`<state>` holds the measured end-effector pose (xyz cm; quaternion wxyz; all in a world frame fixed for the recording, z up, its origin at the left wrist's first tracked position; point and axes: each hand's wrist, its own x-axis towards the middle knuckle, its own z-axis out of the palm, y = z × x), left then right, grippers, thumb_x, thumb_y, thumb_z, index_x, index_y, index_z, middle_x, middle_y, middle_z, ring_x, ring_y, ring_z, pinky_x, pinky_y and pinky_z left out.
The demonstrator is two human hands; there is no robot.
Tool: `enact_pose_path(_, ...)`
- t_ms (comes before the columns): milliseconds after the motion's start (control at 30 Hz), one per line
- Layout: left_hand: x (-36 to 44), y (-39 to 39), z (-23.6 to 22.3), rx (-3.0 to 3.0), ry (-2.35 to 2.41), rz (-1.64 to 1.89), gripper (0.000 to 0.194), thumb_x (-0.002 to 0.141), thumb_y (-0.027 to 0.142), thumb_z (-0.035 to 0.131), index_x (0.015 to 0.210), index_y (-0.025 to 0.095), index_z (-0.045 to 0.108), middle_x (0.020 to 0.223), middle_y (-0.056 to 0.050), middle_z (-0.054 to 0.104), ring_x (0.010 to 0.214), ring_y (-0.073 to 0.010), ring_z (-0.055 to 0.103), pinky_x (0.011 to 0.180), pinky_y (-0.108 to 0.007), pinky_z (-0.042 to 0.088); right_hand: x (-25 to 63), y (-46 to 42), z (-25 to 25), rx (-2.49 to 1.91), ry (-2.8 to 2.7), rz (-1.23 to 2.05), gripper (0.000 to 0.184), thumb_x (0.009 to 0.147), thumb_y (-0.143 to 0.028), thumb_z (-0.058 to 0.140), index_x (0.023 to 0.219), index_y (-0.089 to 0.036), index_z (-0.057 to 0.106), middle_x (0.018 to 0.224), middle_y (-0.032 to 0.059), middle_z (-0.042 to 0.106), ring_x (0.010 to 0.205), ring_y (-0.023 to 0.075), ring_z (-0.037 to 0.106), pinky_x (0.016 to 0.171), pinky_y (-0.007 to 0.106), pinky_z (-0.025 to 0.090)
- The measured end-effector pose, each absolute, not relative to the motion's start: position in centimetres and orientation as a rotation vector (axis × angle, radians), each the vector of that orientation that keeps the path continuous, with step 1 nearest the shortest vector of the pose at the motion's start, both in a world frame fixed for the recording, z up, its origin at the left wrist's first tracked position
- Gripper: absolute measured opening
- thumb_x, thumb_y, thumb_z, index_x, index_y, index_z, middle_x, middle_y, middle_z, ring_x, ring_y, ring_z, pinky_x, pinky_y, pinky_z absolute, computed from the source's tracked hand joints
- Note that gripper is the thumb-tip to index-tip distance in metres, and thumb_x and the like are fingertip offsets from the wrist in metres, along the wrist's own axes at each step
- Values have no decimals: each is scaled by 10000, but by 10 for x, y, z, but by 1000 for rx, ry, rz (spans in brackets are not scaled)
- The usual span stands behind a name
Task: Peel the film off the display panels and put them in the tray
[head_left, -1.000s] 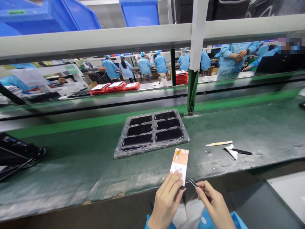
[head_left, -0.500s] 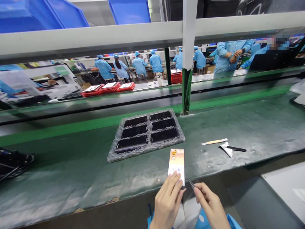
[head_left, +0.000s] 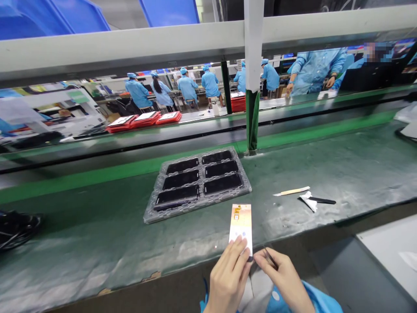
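The pale panel lies in front of the tray, near its right corner, with the left hand clamped on its near end. The right hand grips tweezers, its finger and thumb pinched close by the panel's bottom corner, but I can't tell if they touch it. Six dark screens sit in the tray, maybe done, maybe not, while the panel looks only partway done to me, with some work left.

From afar I see bright blue sleeves, a pale round spot on the blue garment, and light grey cloth beside it.
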<state>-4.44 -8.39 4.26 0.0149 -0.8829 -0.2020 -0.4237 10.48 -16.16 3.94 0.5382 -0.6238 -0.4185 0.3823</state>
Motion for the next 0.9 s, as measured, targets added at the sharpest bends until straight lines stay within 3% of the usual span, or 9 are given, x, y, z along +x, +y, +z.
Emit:
enact_pose_path(133, -47, -88, 42, -2740, -602, -1313, 174, 981, 123, 528, 1059, 110, 682, 1122, -107, 754, 1130, -213, 693, 1006, -313, 549, 87, -154, 28, -1358, -610, 1157, 567, 668, -745, 704, 667, -184, 624, 451, -109, 293, 421, 69, 210, 387, 221, 168)
enact_pose_path(300, -49, -91, 43, -2747, -576, -1310, 171, 981, 120, 528, 1041, 103, 687, 1095, -109, 761, 1117, -202, 699, 1039, -310, 527, 76, -155, 17, -1295, -410, 1162, 616, 568, -786, 739, 627, -194, 580, 446, -131, 230, 412, 51, 149, 388, 220, 103)
enact_pose_path(533, -50, -92, 43, -2760, -562, -1311, 175, 978, 105, 525, 1032, 91, 690, 1099, -117, 759, 1132, -191, 691, 1080, -301, 491, 74, -156, 35, -1351, -358, 1138, 624, 517, -786, 756, 609, -186, 615, 449, -116, 255, 436, 69, 187, 390, 228, 122)
enact_pose_path(767, -51, -92, 45, -2765, -562, -1259, 197, 977, 93, 505, 1045, 90, 690, 1109, -118, 758, 1135, -193, 691, 1084, -303, 492, 63, -152, 33, -1488, -355, 928, 466, 596, -651, 719, 551, -207, 584, 486, -75, 354, 488, 108, 277, 451, 249, 304)
enact_pose_path(900, -51, -93, 47, -2771, -544, -1242, 204, 968, 75, 496, 1038, 92, 686, 1094, -116, 762, 1124, -203, 697, 1066, -312, 512, 59, -148, 37, -1517, -337, 865, 422, 623, -606, 690, 535, -222, 537, 505, -69, 357, 503, 118, 289, 475, 258, 350)
